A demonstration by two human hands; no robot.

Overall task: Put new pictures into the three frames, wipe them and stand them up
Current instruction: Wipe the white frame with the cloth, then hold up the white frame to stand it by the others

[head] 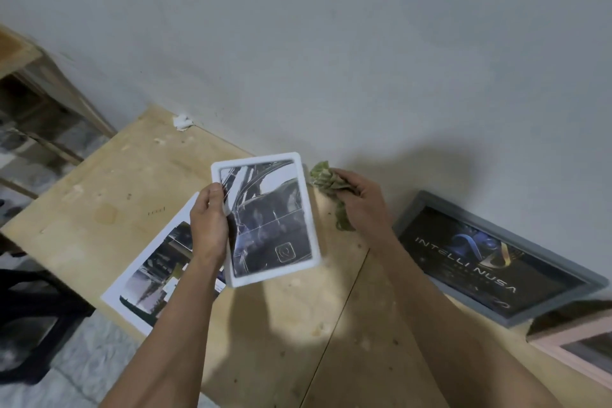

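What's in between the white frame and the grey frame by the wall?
In the head view, the right hand gripping a green cloth sits between the white frame and the grey frame, over bare wooden table.

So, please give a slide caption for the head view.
Left hand holds white frame; right hand grips green cloth.

Both my forearms reach forward, bare. My left hand [208, 228] is raised, thumb pressed across the front of what it pinches, fingers hidden behind. My right hand [361, 199] is curled into a closed grip, knuckles up, level with the left.
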